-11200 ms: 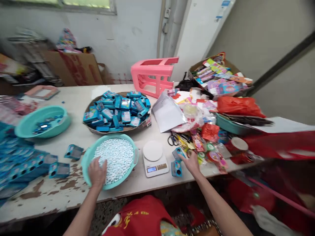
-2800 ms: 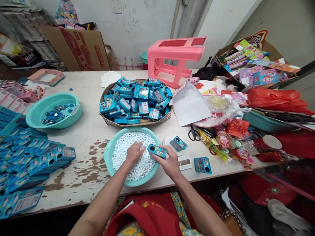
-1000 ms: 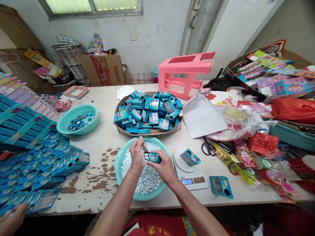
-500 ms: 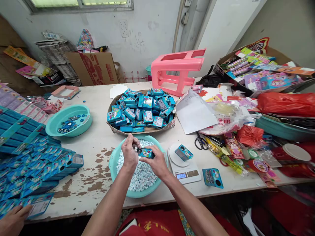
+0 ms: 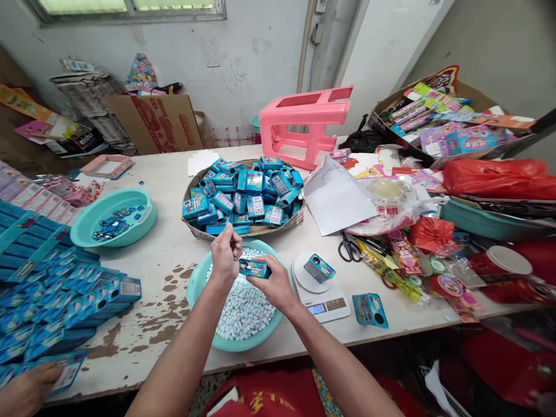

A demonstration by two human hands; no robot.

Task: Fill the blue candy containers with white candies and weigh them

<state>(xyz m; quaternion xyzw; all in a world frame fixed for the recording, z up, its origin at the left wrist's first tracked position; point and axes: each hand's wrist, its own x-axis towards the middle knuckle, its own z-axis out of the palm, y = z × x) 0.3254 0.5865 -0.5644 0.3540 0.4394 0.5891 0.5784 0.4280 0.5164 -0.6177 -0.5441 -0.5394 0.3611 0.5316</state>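
A small blue candy box [image 5: 255,268] is gripped in my right hand [image 5: 278,284], lying on its side above the teal basin [image 5: 267,340]. My left hand [image 5: 225,256] is closed at the box's open end, its fingers curled; what is inside them is hidden. Small white and pale blue candies [image 5: 247,315] fill much of the basin below both hands. To the right, another blue box [image 5: 319,267] rests on the digital scale [image 5: 332,308]. A further blue box [image 5: 370,310] lies on the table beside the scale.
Behind the basin, a cardboard tray [image 5: 299,219] is heaped with blue boxes. A teal bowl [image 5: 145,220] holds shiny round pieces. Rows of blue boxes [image 5: 65,289] stand left, where another person's hand [image 5: 30,388] touches one. Scissors [image 5: 348,249] and a pink stool [image 5: 304,116] are there too.
My left hand has turned upward at the box's opening, and the pale candies seen at its fingers before are now out of sight. The view has shifted slightly right.
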